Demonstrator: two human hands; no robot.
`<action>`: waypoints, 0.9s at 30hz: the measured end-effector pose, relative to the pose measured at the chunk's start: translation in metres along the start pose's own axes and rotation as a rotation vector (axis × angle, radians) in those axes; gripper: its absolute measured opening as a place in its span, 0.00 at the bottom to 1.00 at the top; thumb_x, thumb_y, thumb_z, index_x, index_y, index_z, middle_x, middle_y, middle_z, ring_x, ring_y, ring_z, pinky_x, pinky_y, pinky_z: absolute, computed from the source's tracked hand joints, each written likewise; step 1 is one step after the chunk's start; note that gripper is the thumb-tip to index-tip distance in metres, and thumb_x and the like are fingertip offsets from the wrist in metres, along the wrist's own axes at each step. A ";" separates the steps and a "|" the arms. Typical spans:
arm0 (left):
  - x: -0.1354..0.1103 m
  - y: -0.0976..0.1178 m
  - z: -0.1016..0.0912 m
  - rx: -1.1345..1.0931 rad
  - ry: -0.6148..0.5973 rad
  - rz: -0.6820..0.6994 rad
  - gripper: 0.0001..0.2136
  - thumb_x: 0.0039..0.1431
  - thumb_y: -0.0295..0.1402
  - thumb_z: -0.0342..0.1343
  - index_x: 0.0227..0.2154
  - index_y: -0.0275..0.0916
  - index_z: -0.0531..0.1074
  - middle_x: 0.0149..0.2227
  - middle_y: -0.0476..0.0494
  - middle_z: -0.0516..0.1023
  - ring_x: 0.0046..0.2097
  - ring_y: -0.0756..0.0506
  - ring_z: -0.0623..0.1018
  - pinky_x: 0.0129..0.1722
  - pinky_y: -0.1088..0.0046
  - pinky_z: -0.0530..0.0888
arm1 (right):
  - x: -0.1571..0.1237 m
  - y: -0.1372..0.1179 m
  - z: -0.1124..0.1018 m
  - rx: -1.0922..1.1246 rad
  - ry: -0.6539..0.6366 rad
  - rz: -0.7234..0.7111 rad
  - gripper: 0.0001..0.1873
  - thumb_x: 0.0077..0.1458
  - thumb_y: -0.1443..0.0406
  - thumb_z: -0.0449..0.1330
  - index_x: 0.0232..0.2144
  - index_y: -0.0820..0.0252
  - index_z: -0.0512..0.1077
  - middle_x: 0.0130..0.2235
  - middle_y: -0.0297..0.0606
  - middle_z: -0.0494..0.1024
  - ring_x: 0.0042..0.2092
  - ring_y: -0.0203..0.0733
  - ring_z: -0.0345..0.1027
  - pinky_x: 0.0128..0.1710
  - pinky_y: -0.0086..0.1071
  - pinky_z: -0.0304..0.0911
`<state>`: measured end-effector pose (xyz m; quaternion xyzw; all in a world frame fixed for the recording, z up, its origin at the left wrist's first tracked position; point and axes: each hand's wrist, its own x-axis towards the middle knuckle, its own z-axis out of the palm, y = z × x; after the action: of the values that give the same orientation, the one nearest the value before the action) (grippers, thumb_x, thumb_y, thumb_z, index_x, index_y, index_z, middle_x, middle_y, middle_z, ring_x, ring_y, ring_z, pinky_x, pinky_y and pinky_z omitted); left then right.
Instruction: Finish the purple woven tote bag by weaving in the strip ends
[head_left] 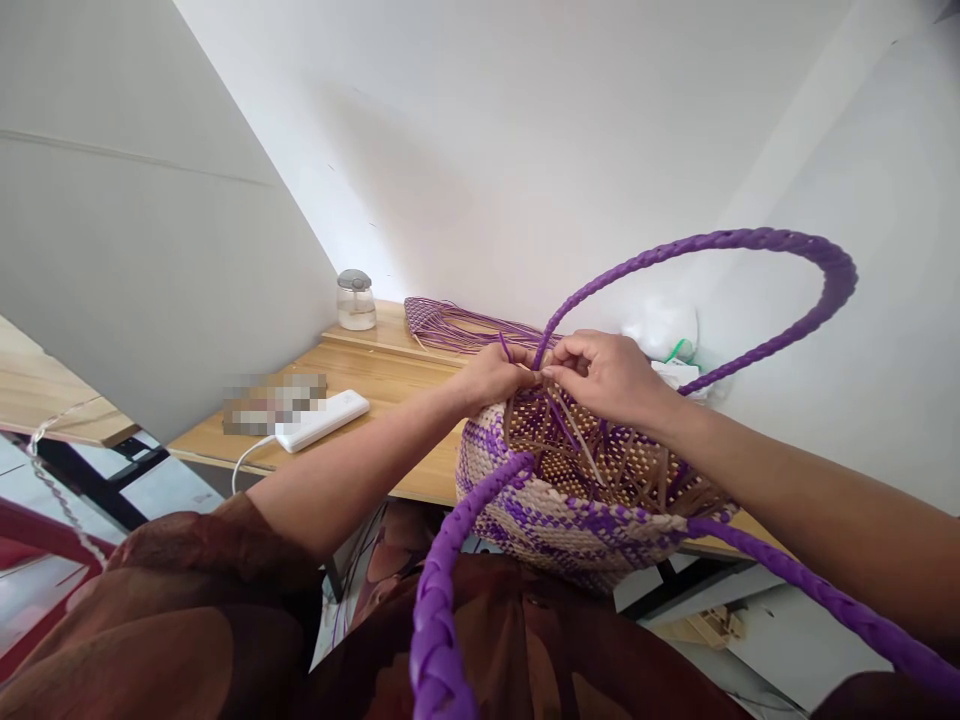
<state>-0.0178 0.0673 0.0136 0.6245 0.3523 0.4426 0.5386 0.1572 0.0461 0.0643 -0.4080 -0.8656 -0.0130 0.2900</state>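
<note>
A woven basket bag (555, 525) in purple and beige sits tilted at the table's front edge, its mouth facing me. Its far braided purple handle (720, 240) arches up toward the wall, while the near handle (442, 590) loops down toward my lap. At the far rim, by the left foot of the far handle, my left hand (499, 375) pinches the weave and a purple strip. Close against it, the fingers of my right hand (600, 370) are pressed together at the same spot; what they grip is mostly hidden. Loose strip ends (577, 440) hang inside the bag.
A power bank (322, 420) with a white cable lies on the wooden table (405, 450), beside a blurred-out item (274, 403). Behind are a lidded glass jar (355, 302) and a part-woven purple piece (450, 325). A white plastic bag (660, 325) rests against the wall.
</note>
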 end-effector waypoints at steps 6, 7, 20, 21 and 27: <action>0.001 -0.001 -0.001 -0.034 -0.017 -0.010 0.04 0.47 0.25 0.58 0.29 0.35 0.75 0.25 0.50 0.75 0.27 0.51 0.73 0.31 0.74 0.68 | -0.003 0.007 0.003 -0.145 0.056 -0.181 0.03 0.55 0.67 0.58 0.29 0.61 0.70 0.32 0.38 0.74 0.34 0.40 0.67 0.35 0.34 0.60; 0.001 -0.002 -0.001 -0.033 -0.019 -0.004 0.04 0.48 0.25 0.58 0.29 0.35 0.74 0.25 0.50 0.75 0.27 0.52 0.72 0.31 0.74 0.68 | -0.003 0.007 0.004 -0.152 0.072 -0.193 0.03 0.55 0.67 0.58 0.29 0.61 0.70 0.32 0.39 0.74 0.34 0.40 0.67 0.36 0.35 0.60; 0.003 -0.003 -0.002 0.008 0.006 0.022 0.02 0.49 0.26 0.58 0.28 0.34 0.75 0.24 0.50 0.74 0.26 0.52 0.71 0.30 0.75 0.68 | -0.002 0.003 0.005 -0.116 0.030 -0.037 0.06 0.55 0.65 0.59 0.27 0.60 0.71 0.28 0.36 0.75 0.29 0.37 0.65 0.31 0.32 0.56; 0.003 -0.003 -0.002 0.003 0.004 0.021 0.02 0.50 0.25 0.58 0.28 0.34 0.74 0.25 0.50 0.74 0.26 0.53 0.71 0.30 0.75 0.68 | -0.001 0.003 0.004 -0.102 0.029 -0.005 0.06 0.55 0.65 0.59 0.27 0.60 0.70 0.27 0.35 0.74 0.28 0.37 0.64 0.30 0.32 0.56; 0.003 -0.005 -0.002 0.024 0.005 0.028 0.03 0.50 0.28 0.59 0.29 0.34 0.75 0.26 0.48 0.75 0.27 0.52 0.72 0.30 0.74 0.69 | -0.002 0.003 0.004 -0.123 0.032 -0.018 0.05 0.53 0.65 0.59 0.26 0.60 0.70 0.28 0.35 0.75 0.29 0.37 0.65 0.30 0.32 0.56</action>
<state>-0.0184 0.0718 0.0094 0.6346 0.3503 0.4473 0.5239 0.1584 0.0474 0.0589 -0.4172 -0.8620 -0.0754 0.2780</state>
